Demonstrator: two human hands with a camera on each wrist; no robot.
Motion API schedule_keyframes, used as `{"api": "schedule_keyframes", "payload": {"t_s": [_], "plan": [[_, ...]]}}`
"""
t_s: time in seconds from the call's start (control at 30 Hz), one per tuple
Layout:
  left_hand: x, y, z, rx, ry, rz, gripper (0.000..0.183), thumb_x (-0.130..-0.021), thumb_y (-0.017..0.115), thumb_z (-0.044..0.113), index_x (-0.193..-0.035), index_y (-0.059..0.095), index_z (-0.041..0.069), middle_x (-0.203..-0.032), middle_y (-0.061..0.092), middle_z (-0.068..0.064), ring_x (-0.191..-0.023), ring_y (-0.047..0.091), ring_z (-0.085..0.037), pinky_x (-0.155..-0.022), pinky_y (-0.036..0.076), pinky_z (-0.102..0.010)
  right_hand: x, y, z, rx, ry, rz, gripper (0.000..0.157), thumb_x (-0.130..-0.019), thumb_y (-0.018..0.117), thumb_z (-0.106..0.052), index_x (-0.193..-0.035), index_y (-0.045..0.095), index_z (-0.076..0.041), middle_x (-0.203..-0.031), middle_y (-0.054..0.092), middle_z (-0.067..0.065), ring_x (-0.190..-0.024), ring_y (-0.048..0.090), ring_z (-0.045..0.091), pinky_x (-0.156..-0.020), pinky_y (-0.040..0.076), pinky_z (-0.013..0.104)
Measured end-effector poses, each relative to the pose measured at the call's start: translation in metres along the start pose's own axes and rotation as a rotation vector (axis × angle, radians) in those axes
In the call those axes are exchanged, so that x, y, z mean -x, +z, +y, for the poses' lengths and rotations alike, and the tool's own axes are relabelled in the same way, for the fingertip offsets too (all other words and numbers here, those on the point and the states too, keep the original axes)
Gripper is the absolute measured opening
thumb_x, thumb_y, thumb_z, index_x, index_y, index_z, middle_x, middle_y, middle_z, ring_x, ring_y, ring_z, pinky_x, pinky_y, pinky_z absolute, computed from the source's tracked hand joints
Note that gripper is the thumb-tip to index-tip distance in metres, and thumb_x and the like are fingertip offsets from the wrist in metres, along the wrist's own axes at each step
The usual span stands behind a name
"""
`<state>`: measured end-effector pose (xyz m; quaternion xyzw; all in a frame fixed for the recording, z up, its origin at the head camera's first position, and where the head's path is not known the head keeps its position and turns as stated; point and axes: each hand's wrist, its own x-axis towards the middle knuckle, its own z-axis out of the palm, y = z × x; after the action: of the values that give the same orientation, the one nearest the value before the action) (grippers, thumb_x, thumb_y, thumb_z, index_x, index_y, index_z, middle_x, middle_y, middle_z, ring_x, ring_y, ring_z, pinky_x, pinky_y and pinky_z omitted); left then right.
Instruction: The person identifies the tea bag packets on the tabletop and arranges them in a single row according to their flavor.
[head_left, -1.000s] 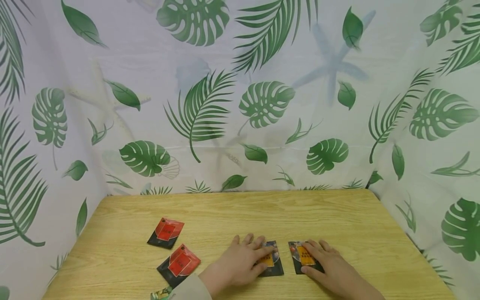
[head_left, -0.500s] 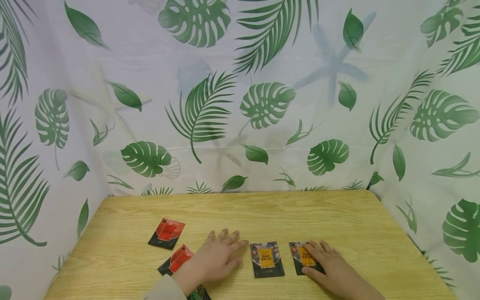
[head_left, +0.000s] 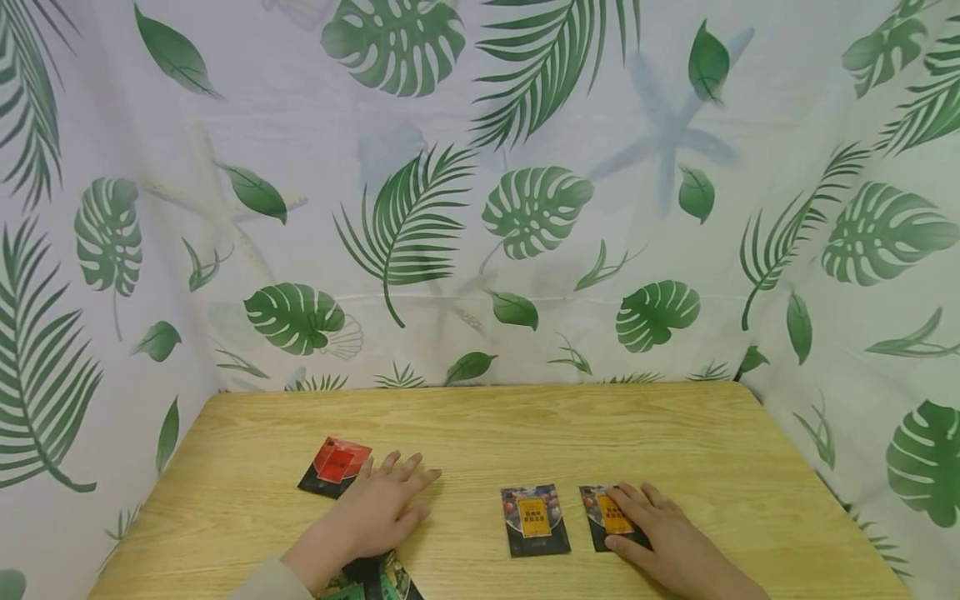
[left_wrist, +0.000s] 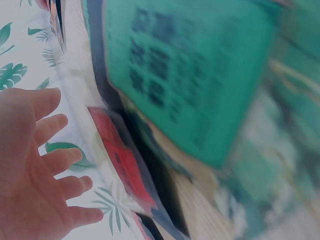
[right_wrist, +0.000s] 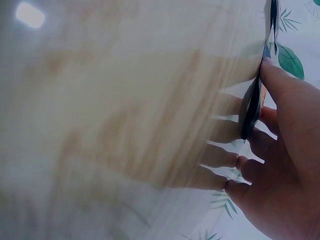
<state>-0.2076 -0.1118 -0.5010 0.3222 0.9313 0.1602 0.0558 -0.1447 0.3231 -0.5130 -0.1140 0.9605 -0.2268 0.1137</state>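
Note:
My left hand (head_left: 378, 507), fingers spread and holding nothing, hovers over the left of the table; whether it touches anything cannot be told. Just beyond its fingers lies a red-and-black flat packet (head_left: 336, 467). Beneath its wrist, packets with green labels (head_left: 393, 577) are partly hidden. The left wrist view has a green-labelled packet (left_wrist: 185, 75) large and close, with a red packet (left_wrist: 125, 152) behind. My right hand (head_left: 666, 533) rests on a dark packet with an orange label (head_left: 615, 517), fingers extended across its right side. A matching orange-labelled packet (head_left: 535, 518) lies flat to its left, untouched.
The wooden table (head_left: 480, 425) is enclosed at the back and sides by a white cloth (head_left: 555, 333) printed with green leaves. A second red packet, seen earlier, is covered by my left arm in the head view.
My left hand has come off the left orange-labelled packet and moved left, over the lower red packet, uncovering the orange-labelled one. Green-labelled packets show below its wrist. My right hand stays in place.

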Motion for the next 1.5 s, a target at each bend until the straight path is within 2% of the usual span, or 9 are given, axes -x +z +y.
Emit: {"api": "schedule_keyframes", "payload": {"t_s": [0.1, 0.27, 0.4, 0.7, 0.87, 1.13, 1.33, 1.5], "plan": [[0.008, -0.009, 0.0, 0.019, -0.04, -0.023, 0.052, -0.109, 0.057, 0.039, -0.158, 0.052, 0.022, -0.163, 0.047, -0.021, -0.148, 0.04, -0.058, -0.115, 0.027, -0.081, 0.0, 0.0, 0.0, 0.004, -0.001, 0.001, 0.08, -0.1, 0.063, -0.059, -0.16, 0.046, -0.009, -0.164, 0.044, 0.024, -0.149, 0.03, 0.064, -0.111, 0.031, 0.081], [0.018, -0.015, -0.006, 0.026, -0.079, -0.033, 0.052, -0.108, 0.059, 0.039, -0.157, 0.054, 0.022, -0.163, 0.047, -0.02, -0.149, 0.039, -0.057, -0.114, 0.029, -0.082, 0.001, 0.0, 0.0, 0.0, -0.002, 0.002, 0.08, -0.1, 0.063, -0.06, -0.16, 0.046, -0.009, -0.164, 0.044, 0.023, -0.149, 0.03, 0.064, -0.11, 0.031, 0.082], [0.027, -0.019, -0.01, 0.069, -0.105, -0.044, 0.051, -0.108, 0.059, 0.039, -0.156, 0.054, 0.022, -0.163, 0.047, -0.02, -0.151, 0.036, -0.057, -0.113, 0.026, -0.084, 0.001, 0.001, 0.0, 0.007, -0.005, 0.009, 0.08, -0.1, 0.063, -0.06, -0.16, 0.046, -0.009, -0.164, 0.044, 0.023, -0.149, 0.031, 0.064, -0.11, 0.031, 0.081], [0.047, -0.023, -0.02, 0.1, -0.099, -0.108, 0.05, -0.11, 0.054, 0.042, -0.156, 0.054, 0.022, -0.163, 0.047, -0.021, -0.151, 0.034, -0.058, -0.11, 0.025, -0.088, 0.001, 0.001, -0.001, 0.012, -0.018, 0.016, 0.079, -0.101, 0.062, -0.058, -0.16, 0.046, -0.009, -0.164, 0.044, 0.024, -0.149, 0.031, 0.064, -0.112, 0.03, 0.081], [0.056, -0.023, -0.027, 0.106, -0.078, -0.104, 0.048, -0.109, 0.057, 0.038, -0.154, 0.056, 0.022, -0.161, 0.049, -0.022, -0.149, 0.037, -0.059, -0.108, 0.023, -0.089, 0.002, 0.001, -0.001, 0.024, -0.017, 0.025, 0.079, -0.1, 0.063, -0.059, -0.16, 0.046, -0.009, -0.164, 0.044, 0.023, -0.149, 0.031, 0.063, -0.113, 0.03, 0.08], [0.063, -0.021, -0.035, 0.102, -0.075, -0.122, 0.05, -0.106, 0.063, 0.034, -0.154, 0.056, 0.022, -0.161, 0.049, -0.02, -0.148, 0.039, -0.059, -0.109, 0.023, -0.089, 0.002, 0.001, 0.0, 0.01, -0.01, 0.005, 0.079, -0.1, 0.062, -0.06, -0.16, 0.046, -0.01, -0.165, 0.043, 0.022, -0.15, 0.03, 0.063, -0.112, 0.029, 0.081], [0.063, -0.017, -0.039, 0.078, -0.062, -0.143, 0.053, -0.106, 0.063, 0.035, -0.156, 0.054, 0.023, -0.16, 0.051, -0.021, -0.143, 0.042, -0.064, -0.104, 0.025, -0.091, 0.002, 0.0, -0.002, 0.014, -0.004, 0.009, 0.08, -0.1, 0.062, -0.06, -0.161, 0.046, -0.01, -0.165, 0.043, 0.022, -0.15, 0.03, 0.063, -0.112, 0.031, 0.081], [0.061, -0.013, -0.04, 0.056, -0.053, -0.142, 0.054, -0.106, 0.062, 0.039, -0.157, 0.053, 0.022, -0.162, 0.048, -0.021, -0.145, 0.042, -0.061, -0.105, 0.027, -0.089, 0.003, 0.0, -0.001, 0.02, -0.008, 0.014, 0.08, -0.1, 0.062, -0.06, -0.16, 0.046, -0.01, -0.165, 0.043, 0.021, -0.15, 0.031, 0.063, -0.111, 0.031, 0.081]]}}
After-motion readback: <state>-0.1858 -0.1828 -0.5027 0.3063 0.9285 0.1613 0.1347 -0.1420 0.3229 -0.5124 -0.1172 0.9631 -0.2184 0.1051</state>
